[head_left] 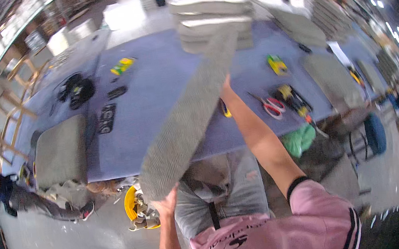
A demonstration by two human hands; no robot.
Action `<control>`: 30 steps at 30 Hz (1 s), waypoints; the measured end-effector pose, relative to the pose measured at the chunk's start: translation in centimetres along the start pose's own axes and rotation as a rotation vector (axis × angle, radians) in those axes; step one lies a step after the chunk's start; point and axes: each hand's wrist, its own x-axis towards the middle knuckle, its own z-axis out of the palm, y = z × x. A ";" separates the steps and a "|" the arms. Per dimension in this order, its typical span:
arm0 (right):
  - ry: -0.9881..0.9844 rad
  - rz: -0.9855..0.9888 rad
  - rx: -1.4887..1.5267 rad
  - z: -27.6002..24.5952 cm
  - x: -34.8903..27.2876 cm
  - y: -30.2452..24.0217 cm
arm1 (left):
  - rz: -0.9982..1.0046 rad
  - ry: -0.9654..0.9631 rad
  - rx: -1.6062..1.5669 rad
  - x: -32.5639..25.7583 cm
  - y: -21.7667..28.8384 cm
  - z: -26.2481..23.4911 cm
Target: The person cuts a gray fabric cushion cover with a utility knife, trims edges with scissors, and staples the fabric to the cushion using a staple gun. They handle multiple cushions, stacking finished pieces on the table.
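Observation:
A long grey ribbed-fabric cushion [185, 113], seen edge-on, is held slantwise above the table. Its near end rests in my left hand [166, 203], which is closed on it beside my lap. My right hand [226, 89] grips the cushion's right side farther up, its fingers mostly hidden behind the fabric. The cushion's far end overlaps a stack of similar grey cushions [211, 4] at the back of the table.
Blue-covered table [154, 85]. Red-handled scissors [273, 108] and a black-and-yellow tool [293, 98] lie right of my forearm. Another grey cushion [60, 150] sits at the left edge. A yellow bucket [130, 206] with scraps stands on the floor. Other people work nearby.

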 end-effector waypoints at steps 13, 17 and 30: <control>0.294 0.024 -0.918 5.7 -2.1 -2.5 | -0.091 0.353 -0.337 2.7 9.2 -7.9; 0.205 0.048 -1.301 14.9 -7.3 -6.5 | -0.152 0.594 -0.615 7.3 13.3 -16.6; 0.061 -0.252 -1.542 1.3 -33.3 -6.7 | -0.412 0.077 -0.207 -0.5 6.5 -13.8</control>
